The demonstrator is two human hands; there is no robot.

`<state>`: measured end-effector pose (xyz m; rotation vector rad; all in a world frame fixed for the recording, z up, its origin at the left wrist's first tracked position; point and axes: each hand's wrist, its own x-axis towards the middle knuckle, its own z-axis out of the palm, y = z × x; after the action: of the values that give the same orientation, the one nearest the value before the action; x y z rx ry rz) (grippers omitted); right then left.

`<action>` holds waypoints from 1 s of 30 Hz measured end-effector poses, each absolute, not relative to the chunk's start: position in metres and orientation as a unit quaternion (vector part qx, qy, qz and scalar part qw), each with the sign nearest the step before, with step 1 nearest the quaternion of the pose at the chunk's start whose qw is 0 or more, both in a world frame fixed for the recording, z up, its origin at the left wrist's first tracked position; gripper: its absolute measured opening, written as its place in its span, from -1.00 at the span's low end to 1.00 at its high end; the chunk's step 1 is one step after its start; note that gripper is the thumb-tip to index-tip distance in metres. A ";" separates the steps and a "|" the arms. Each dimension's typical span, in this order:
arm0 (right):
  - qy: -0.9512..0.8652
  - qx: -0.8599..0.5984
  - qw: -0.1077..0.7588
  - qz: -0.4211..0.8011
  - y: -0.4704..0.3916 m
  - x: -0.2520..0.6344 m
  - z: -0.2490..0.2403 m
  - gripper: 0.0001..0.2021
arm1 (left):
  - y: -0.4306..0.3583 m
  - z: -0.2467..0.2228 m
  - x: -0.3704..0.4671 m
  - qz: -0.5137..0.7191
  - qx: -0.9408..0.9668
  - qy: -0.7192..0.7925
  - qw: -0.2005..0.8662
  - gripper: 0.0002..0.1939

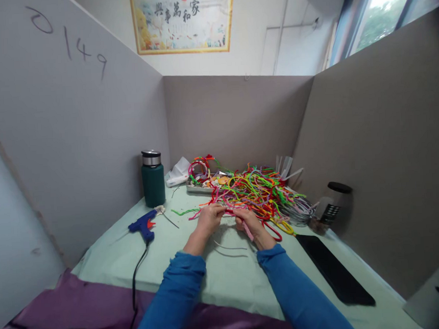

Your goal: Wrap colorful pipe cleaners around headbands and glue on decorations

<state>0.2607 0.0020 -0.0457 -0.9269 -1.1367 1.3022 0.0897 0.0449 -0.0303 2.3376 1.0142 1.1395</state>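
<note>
So the grey partition panel on the left (103, 121) is showing "0149" in loose dark handwriting (83, 50), sloping downhill. Up on the back wall, a yellow-bordered rectangular poster (184, 34) is displaying five big dark Chinese characters, reading 家和萬事興 from right to left; the smaller print under them is too tiny to make out. The clear jar with a black lid (328, 208) on the right is wearing a black label with pale marks I can't read.

Now the hands. The left hand (209, 219) is pinching, thumb and fingertips brought together on a thin red fuzzy strand (229, 211), other fingers curling in. The right hand (252, 225) is curling nearly closed, its fingertips meeting the strand's other end, and a flat pink strip (248, 231) is sitting tucked in its grip. That strand is running between both hands, above the pale green cloth-covered table (211, 280), just in front of a tangled heap of multicoloured fuzzy stems (261, 187).

Thin grey wires (229, 256) are lying below the hands. A blue glue gun with a red trigger (145, 225) is resting off to the left, near a dark green steel-necked bottle (153, 183).
</note>
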 end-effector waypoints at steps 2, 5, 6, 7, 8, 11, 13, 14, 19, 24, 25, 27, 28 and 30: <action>-0.484 -0.389 0.556 0.553 0.003 0.261 -0.046 -0.66 | 0.046 -0.030 0.090 0.403 0.826 0.356 0.169 -0.79; -0.488 -0.391 0.551 0.553 0.003 0.261 -0.047 -0.68 | 0.046 -0.029 0.091 0.390 0.828 0.366 0.165 -0.78; -0.490 -0.392 0.550 0.551 0.003 0.261 -0.046 -0.68 | 0.045 -0.029 0.091 0.384 0.826 0.375 0.169 -0.78; -0.491 -0.394 0.550 0.549 0.003 0.261 -0.046 -0.69 | 0.045 -0.028 0.092 0.379 0.823 0.386 0.176 -0.78; -0.492 -0.394 0.550 0.547 0.003 0.261 -0.046 -0.68 | 0.044 -0.027 0.092 0.374 0.818 0.396 0.185 -0.78; -0.495 -0.393 0.552 0.544 0.003 0.261 -0.046 -0.67 | 0.042 -0.024 0.093 0.364 0.805 0.417 0.210 -0.80; -0.496 -0.393 0.551 0.544 0.003 0.260 -0.046 -0.67 | 0.041 -0.023 0.093 0.359 0.797 0.429 0.228 -0.81; -0.497 -0.394 0.551 0.543 0.003 0.260 -0.046 -0.67 | 0.041 -0.023 0.093 0.354 0.792 0.436 0.239 -0.82; -0.511 -0.393 0.539 0.542 0.002 0.261 -0.045 -0.68 | 0.042 -0.024 0.092 0.332 0.766 0.446 0.323 -0.78; -0.527 -0.401 0.531 0.529 0.001 0.261 -0.042 -0.67 | 0.037 -0.024 0.089 0.303 0.700 0.404 0.505 -0.75; -0.531 -0.405 0.528 0.525 0.001 0.261 -0.042 -0.67 | 0.036 -0.024 0.088 0.302 0.694 0.389 0.526 -0.75; -0.531 -0.411 0.528 0.519 0.001 0.261 -0.042 -0.68 | 0.036 -0.024 0.087 0.300 0.702 0.370 0.530 -0.78; -0.527 -0.413 0.531 0.519 0.001 0.260 -0.042 -0.68 | 0.037 -0.024 0.087 0.301 0.713 0.371 0.514 -0.80; -0.516 -0.415 0.538 0.521 0.001 0.260 -0.042 -0.69 | 0.039 -0.026 0.088 0.304 0.747 0.390 0.445 -0.87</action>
<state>0.2600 0.0013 -0.0422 -0.9872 -1.2272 1.2396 0.0878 0.0394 -0.0261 1.8510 0.9668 0.7544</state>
